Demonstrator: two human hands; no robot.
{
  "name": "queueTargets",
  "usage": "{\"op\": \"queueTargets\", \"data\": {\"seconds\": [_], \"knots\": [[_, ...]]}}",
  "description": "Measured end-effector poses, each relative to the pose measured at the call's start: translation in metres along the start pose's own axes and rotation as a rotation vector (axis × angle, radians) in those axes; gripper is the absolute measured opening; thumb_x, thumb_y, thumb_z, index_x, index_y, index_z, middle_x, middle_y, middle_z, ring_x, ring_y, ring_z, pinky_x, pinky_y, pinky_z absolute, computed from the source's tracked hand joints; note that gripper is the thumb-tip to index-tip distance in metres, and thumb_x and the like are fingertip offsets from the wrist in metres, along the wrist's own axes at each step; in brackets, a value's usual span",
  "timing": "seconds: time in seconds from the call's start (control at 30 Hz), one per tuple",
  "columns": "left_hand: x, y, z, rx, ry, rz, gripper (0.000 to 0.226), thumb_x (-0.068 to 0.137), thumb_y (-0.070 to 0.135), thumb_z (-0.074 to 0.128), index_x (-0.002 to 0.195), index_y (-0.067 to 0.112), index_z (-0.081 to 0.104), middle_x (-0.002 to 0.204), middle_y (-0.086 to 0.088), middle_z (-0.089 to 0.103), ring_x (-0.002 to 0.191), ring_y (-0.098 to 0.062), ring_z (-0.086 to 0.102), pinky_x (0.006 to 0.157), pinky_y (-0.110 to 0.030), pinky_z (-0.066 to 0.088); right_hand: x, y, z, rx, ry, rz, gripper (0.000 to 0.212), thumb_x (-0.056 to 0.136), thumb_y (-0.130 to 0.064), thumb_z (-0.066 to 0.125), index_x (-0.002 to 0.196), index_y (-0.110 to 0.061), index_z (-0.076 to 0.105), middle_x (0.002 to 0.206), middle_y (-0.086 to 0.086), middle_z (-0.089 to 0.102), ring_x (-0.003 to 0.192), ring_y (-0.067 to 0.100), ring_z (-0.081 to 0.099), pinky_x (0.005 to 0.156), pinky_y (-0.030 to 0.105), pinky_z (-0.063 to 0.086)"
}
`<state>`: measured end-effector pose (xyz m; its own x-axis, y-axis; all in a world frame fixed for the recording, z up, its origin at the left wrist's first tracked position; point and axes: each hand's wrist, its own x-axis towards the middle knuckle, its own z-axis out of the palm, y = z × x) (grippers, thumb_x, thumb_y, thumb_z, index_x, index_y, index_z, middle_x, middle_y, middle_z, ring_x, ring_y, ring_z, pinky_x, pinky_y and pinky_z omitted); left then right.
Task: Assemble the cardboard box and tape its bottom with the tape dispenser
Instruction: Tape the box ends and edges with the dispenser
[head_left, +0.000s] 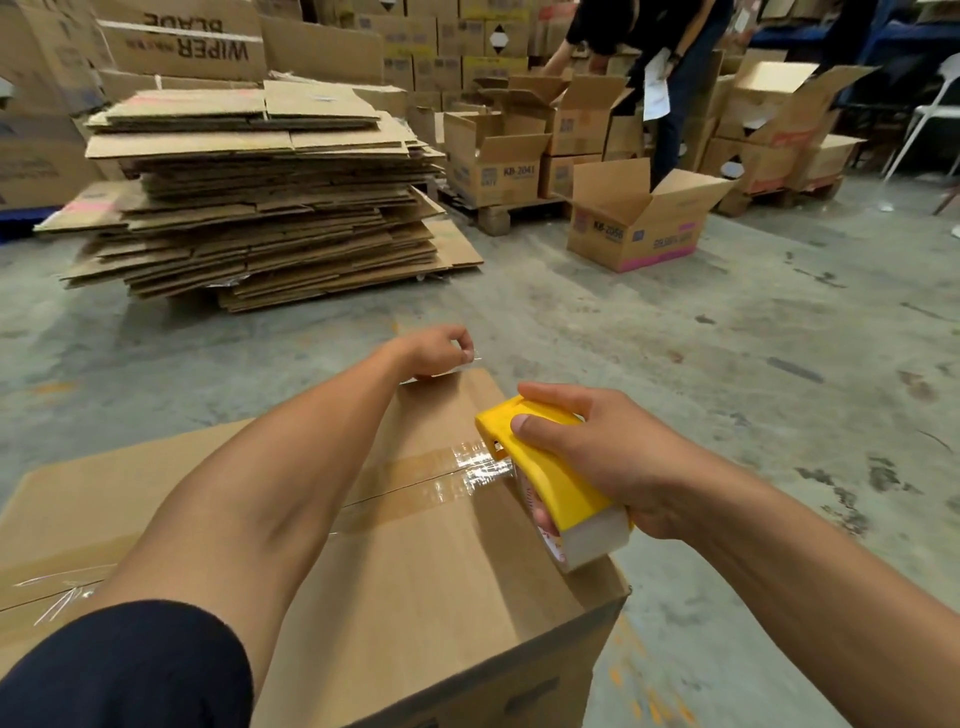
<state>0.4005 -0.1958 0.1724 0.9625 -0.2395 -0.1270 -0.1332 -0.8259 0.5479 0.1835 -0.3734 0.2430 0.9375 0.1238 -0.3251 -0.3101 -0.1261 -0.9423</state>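
Observation:
A brown cardboard box (431, 582) stands in front of me, flaps folded shut and facing up. Clear tape (415, 486) runs along the centre seam from the left edge toward the right. My right hand (597, 452) grips a yellow tape dispenser (545, 467) with a white tape roll, held on the seam near the box's right edge. My left hand (441, 351) reaches across to the far edge of the box, its fingers curled over that edge.
A tall stack of flattened cartons (260, 197) sits on the concrete floor ahead left. Open boxes (634, 223) and a pallet (504, 213) lie ahead right, where another person (670, 78) bends over. A white chair (935, 119) stands far right.

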Motion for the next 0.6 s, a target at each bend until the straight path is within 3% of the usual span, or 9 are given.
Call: {"op": "queueTargets", "data": {"seconds": [0.13, 0.23, 0.3, 0.33, 0.4, 0.5, 0.6], "knots": [[0.003, -0.005, 0.006, -0.024, -0.004, -0.003, 0.014, 0.095, 0.024, 0.053, 0.105, 0.020, 0.062, 0.112, -0.009, 0.061, 0.096, -0.020, 0.051, 0.077, -0.029, 0.041, 0.000, -0.001, 0.000, -0.001, 0.006, 0.011, 0.048, 0.093, -0.020, 0.066, 0.139, -0.029, 0.054, 0.116, 0.019, 0.054, 0.035, 0.021, 0.060, 0.040, 0.029, 0.052], [0.002, -0.005, 0.008, -0.072, -0.026, -0.025, 0.016, 0.097, 0.027, 0.052, 0.111, 0.023, 0.060, 0.122, -0.009, 0.059, 0.104, -0.022, 0.051, 0.085, -0.032, 0.040, 0.000, -0.001, -0.001, 0.003, 0.007, 0.012, 0.048, 0.093, -0.021, 0.067, 0.138, -0.029, 0.054, 0.115, 0.019, 0.054, 0.035, 0.021, 0.060, 0.041, 0.029, 0.052], [0.003, -0.009, 0.007, -0.042, -0.062, -0.055, 0.042, 0.096, 0.034, 0.054, 0.137, 0.030, 0.050, 0.142, -0.009, 0.050, 0.125, -0.026, 0.048, 0.100, -0.032, 0.037, -0.001, -0.001, -0.001, -0.001, 0.007, 0.018, 0.048, 0.093, -0.021, 0.067, 0.138, -0.030, 0.054, 0.113, 0.019, 0.055, 0.035, 0.023, 0.060, 0.041, 0.028, 0.052], [0.003, -0.013, 0.008, 0.000, -0.070, -0.072, 0.061, 0.092, 0.044, 0.055, 0.149, 0.037, 0.035, 0.153, -0.010, 0.041, 0.137, -0.028, 0.040, 0.110, -0.034, 0.032, -0.001, -0.002, 0.000, -0.006, 0.005, 0.025, 0.048, 0.093, -0.021, 0.067, 0.138, -0.031, 0.054, 0.113, 0.019, 0.056, 0.036, 0.024, 0.060, 0.040, 0.029, 0.052], [0.001, -0.019, 0.010, 0.013, -0.029, -0.101, 0.084, 0.084, 0.066, 0.051, 0.155, 0.041, 0.012, 0.161, -0.012, 0.027, 0.146, -0.031, 0.029, 0.119, -0.042, 0.022, -0.003, -0.003, 0.000, -0.010, 0.000, 0.032, 0.048, 0.093, -0.020, 0.067, 0.137, -0.032, 0.055, 0.111, 0.020, 0.058, 0.037, 0.025, 0.060, 0.040, 0.030, 0.052], [-0.009, -0.014, 0.009, -0.351, 0.101, 0.031, 0.067, 0.100, 0.058, 0.030, 0.157, 0.025, 0.020, 0.158, -0.012, 0.034, 0.141, -0.027, 0.038, 0.114, -0.039, 0.030, -0.005, -0.004, -0.001, -0.008, -0.003, 0.019, 0.047, 0.093, -0.019, 0.067, 0.138, -0.029, 0.055, 0.103, 0.020, 0.060, 0.036, 0.023, 0.059, 0.039, 0.029, 0.052], [-0.024, -0.004, -0.001, -0.687, 0.102, 0.124, 0.067, 0.098, 0.064, 0.020, 0.152, 0.027, 0.033, 0.140, -0.013, 0.056, 0.115, -0.024, 0.065, 0.101, -0.038, 0.046, -0.007, -0.004, 0.000, -0.014, 0.002, 0.002, 0.048, 0.094, -0.017, 0.065, 0.139, -0.027, 0.054, 0.090, 0.019, 0.062, 0.035, 0.021, 0.059, 0.037, 0.028, 0.051]]}}
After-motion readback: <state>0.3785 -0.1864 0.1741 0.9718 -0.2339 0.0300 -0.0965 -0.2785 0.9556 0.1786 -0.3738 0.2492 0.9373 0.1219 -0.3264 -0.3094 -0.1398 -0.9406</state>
